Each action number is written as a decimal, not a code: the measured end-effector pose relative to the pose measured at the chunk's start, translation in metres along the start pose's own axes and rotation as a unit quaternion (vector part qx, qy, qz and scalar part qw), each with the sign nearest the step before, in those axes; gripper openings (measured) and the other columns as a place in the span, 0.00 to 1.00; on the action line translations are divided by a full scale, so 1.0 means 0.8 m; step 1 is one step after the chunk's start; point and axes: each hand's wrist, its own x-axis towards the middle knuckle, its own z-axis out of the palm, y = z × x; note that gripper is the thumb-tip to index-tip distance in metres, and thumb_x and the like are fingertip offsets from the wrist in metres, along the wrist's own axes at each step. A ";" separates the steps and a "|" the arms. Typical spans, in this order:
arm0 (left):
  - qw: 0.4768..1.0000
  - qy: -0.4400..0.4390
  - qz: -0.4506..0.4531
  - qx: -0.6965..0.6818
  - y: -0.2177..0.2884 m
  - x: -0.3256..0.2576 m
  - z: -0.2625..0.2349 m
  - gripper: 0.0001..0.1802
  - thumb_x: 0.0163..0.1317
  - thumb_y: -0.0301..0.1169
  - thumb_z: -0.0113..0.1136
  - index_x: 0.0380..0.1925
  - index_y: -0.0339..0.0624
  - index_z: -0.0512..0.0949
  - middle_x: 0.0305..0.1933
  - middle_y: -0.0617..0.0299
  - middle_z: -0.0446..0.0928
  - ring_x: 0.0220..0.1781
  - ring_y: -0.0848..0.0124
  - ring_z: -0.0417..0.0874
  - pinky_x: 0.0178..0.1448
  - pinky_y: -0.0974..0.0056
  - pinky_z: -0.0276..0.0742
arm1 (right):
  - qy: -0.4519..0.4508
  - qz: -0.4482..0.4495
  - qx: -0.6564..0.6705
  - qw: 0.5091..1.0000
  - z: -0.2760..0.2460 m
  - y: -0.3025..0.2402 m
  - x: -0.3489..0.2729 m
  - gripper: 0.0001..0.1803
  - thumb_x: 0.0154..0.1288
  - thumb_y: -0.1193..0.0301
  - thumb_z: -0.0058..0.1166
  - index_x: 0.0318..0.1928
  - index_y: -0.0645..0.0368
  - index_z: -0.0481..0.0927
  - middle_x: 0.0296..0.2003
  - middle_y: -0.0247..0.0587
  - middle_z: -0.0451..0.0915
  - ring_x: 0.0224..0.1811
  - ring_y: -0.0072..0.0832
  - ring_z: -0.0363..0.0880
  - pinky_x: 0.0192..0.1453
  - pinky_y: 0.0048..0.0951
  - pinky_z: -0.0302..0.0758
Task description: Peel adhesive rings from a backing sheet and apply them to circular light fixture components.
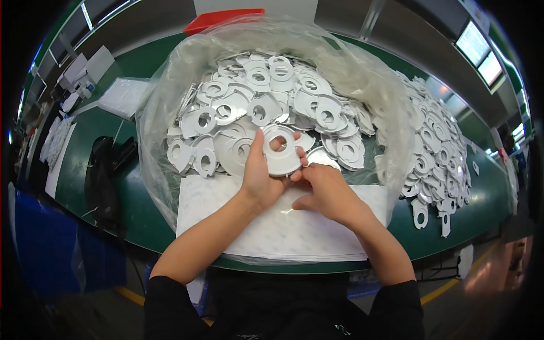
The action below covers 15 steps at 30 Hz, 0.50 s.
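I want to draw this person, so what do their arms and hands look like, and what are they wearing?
Both forearms are bare, with black sleeves pushed up near the elbows. The left hand and right hand wear no gloves. No rings, watch or bracelets show on them. The top below looks black too.

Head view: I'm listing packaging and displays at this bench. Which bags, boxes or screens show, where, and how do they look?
Clear plastic bag: centre, open, holding white ring-shaped parts.
Red box: behind the bag, only its flat edge shows.
White boxes: far left, small and stacked.
Screens: upper right, two lit rectangles, bluish-white.
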 end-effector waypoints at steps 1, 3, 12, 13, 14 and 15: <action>1.000 0.019 0.006 0.011 -0.003 -0.002 -0.002 0.36 0.67 0.60 0.26 0.54 0.40 0.67 0.37 0.58 0.72 0.39 0.65 0.74 0.36 0.66 0.69 | 0.004 0.010 0.006 1.000 -0.001 0.000 0.000 0.22 0.36 0.73 0.72 0.34 0.66 0.78 0.33 0.52 0.78 0.39 0.47 0.78 0.44 0.40 0.73; 0.999 0.028 0.024 0.022 -0.008 -0.006 -0.002 0.36 0.67 0.60 0.26 0.54 0.40 0.67 0.37 0.57 0.72 0.39 0.66 0.74 0.36 0.66 0.68 | 0.008 0.021 0.012 1.000 -0.001 -0.002 -0.002 0.22 0.35 0.73 0.72 0.34 0.67 0.79 0.33 0.53 0.79 0.38 0.47 0.78 0.44 0.40 0.74; 0.997 0.026 0.065 0.040 -0.012 -0.004 -0.003 0.36 0.68 0.60 0.26 0.54 0.40 0.66 0.39 0.55 0.72 0.41 0.65 0.74 0.38 0.64 0.70 | -0.039 0.047 0.008 0.998 -0.006 -0.006 0.006 0.23 0.38 0.73 0.71 0.37 0.68 0.76 0.33 0.49 0.79 0.39 0.40 0.79 0.44 0.33 0.74; 0.997 0.029 0.065 0.036 -0.013 -0.004 -0.003 0.36 0.68 0.61 0.26 0.53 0.40 0.66 0.39 0.55 0.72 0.42 0.64 0.74 0.38 0.64 0.70 | -0.040 0.052 0.022 0.998 -0.006 -0.006 0.005 0.23 0.38 0.73 0.71 0.36 0.68 0.76 0.33 0.49 0.79 0.38 0.41 0.79 0.44 0.33 0.74; 0.997 0.029 0.065 0.036 -0.012 -0.005 -0.002 0.36 0.68 0.61 0.26 0.53 0.40 0.66 0.39 0.55 0.72 0.42 0.64 0.74 0.38 0.64 0.70 | -0.042 0.056 0.036 0.997 -0.005 -0.005 0.004 0.22 0.38 0.73 0.71 0.35 0.68 0.76 0.33 0.49 0.79 0.38 0.41 0.79 0.44 0.34 0.74; 0.997 0.033 0.067 0.037 -0.010 -0.005 -0.001 0.36 0.68 0.61 0.26 0.53 0.40 0.67 0.40 0.54 0.73 0.43 0.64 0.74 0.39 0.64 0.70 | -0.041 0.056 0.035 0.997 -0.004 -0.006 0.002 0.22 0.38 0.73 0.71 0.35 0.68 0.76 0.33 0.49 0.79 0.38 0.41 0.79 0.44 0.34 0.74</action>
